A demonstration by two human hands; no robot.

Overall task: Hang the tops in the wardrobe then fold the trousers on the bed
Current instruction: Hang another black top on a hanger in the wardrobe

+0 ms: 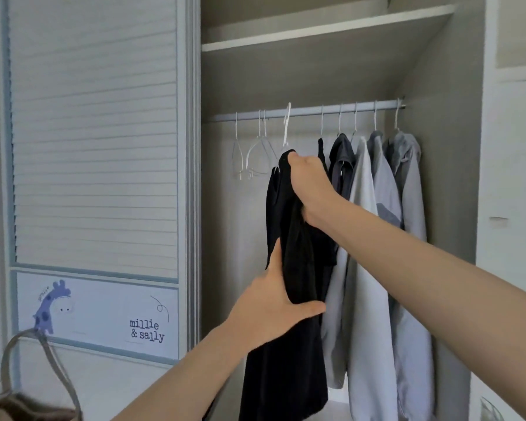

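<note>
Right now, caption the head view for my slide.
Both hands, right and left, hang a black top on the wardrobe rail.

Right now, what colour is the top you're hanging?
Black, plain, gripped by both hands; the head view shows the top clearly.

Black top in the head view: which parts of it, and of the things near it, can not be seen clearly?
- black top: hem cut off by bottom edge.
- white hanger: shoulders hidden under the top and the right hand.
- left hand: fingers behind the cloth.
- Bed and trousers: outside the frame.
</note>
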